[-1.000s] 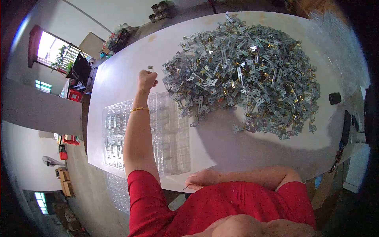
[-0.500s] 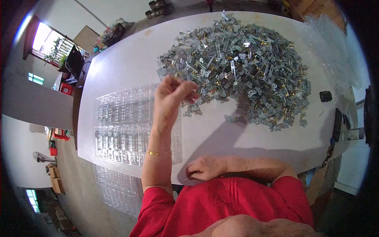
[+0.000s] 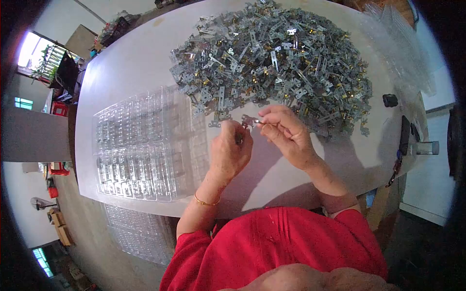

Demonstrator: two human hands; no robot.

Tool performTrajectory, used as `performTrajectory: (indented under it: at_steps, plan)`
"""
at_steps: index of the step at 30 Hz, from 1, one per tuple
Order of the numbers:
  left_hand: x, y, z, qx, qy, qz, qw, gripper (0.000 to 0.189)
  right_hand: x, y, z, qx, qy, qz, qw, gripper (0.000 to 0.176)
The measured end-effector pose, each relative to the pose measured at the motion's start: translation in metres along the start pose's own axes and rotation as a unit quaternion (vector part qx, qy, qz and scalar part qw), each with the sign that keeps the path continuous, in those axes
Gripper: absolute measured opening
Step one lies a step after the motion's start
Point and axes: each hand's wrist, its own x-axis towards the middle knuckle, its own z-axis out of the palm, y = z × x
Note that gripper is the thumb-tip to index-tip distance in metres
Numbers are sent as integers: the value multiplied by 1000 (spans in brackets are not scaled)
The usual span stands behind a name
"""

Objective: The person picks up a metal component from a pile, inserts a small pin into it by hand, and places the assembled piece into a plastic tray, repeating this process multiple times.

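The heap of metal parts (image 3: 276, 53) lies on the table (image 3: 136, 63), with the plastic tray (image 3: 141, 140) to the heap's left, the small round object (image 3: 390, 100) to its right, and the left hand (image 3: 230, 153) and right hand (image 3: 286, 131) just before its near edge, pinching a small part (image 3: 248, 120) between them.

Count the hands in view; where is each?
2. The left hand and the right hand are side by side over the table, just before the pile, fingertips meeting at a small part. No other hands show.
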Motion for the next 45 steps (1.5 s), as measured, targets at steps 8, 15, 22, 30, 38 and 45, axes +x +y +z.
performTrajectory:
  at_steps: [8,15,22,30,38,45]
  plan:
    - [-8,-11,7,-163,14,-3,987,26,5,0,9,-59,-49,4,997,9]
    - [2,-22,-17,-423,-197,-243,851,21,5,2,11,-57,-29,22,998,10]
    - [0,-17,-10,-417,-106,-252,867,15,1,-5,12,-150,15,20,988,9]
    - [-3,-16,-4,-372,-86,-217,898,11,-2,-9,13,-206,-23,26,978,9]
    - [-7,-23,-2,-124,-9,-73,990,11,-2,-12,11,-288,-33,-37,956,12]
    - [-4,-17,-7,-56,11,-6,998,14,-3,-12,9,-316,-34,-86,944,14]
